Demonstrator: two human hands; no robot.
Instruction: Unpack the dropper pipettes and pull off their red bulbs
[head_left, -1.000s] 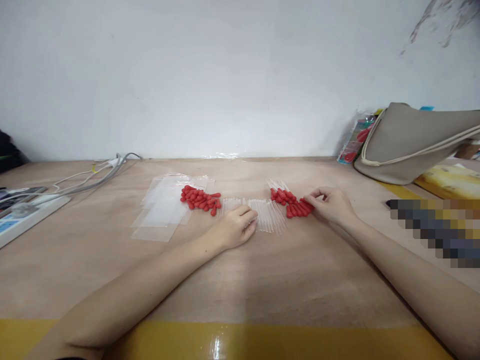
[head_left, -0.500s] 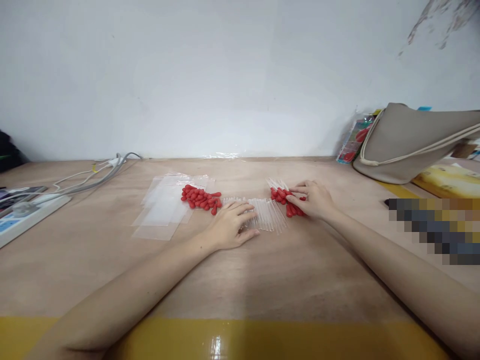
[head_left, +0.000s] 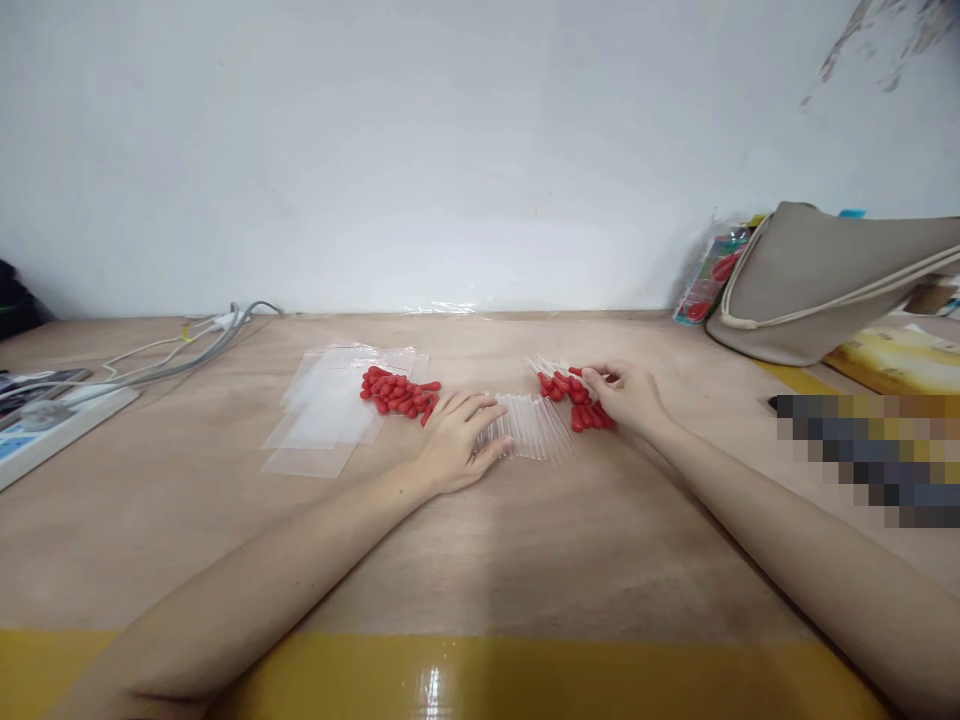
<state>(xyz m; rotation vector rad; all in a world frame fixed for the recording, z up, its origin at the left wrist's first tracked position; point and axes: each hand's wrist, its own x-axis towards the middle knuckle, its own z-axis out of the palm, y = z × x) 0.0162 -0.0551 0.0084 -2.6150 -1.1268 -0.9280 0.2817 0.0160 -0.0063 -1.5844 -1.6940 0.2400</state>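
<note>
A row of clear plastic tubes (head_left: 534, 428) lies mid-table. My left hand (head_left: 457, 440) rests flat on its left end, fingers stretched out. Left of it sits a pile of red rubber bulbs (head_left: 396, 392). A second pile of droppers with red bulbs (head_left: 574, 395) lies to the right; my right hand (head_left: 624, 395) rests on it, fingers curled and pinching at one red bulb. What exactly the fingertips hold is partly hidden.
Clear plastic bags (head_left: 330, 415) lie left of the bulbs. A power strip (head_left: 45, 425) with cables (head_left: 187, 350) sits far left. A grey bag (head_left: 832, 285) and a colourful packet (head_left: 709, 275) stand at the back right. Yellow tape (head_left: 480, 680) marks the near table edge.
My right hand slid left over the dropper pile and curled onto a bulb. My left hand opened from a loose curl and moved slightly left, lying flat on the tubes.
</note>
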